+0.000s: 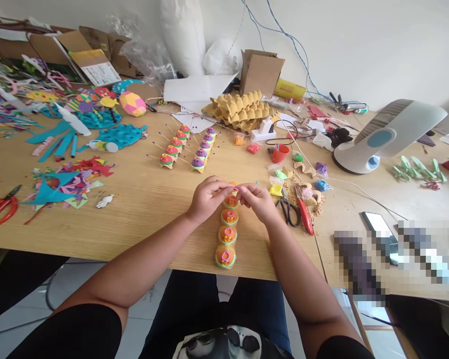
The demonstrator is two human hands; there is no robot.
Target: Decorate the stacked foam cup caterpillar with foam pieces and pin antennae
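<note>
A row of orange and green painted egg-carton cups forms a caterpillar shape on the wooden table, running away from the front edge. My left hand and my right hand meet over its far end. Both hands are closed in a pinch on the far cup, and something small and thin is between the fingertips; I cannot make it out. Two similar finished caterpillars with pins sticking out lie further back.
Black scissors and a red-handled cutter lie right of my hands among small clay lumps. A white fan, a phone, egg cartons, cardboard boxes and coloured foam scraps crowd the table. Red scissors lie far left.
</note>
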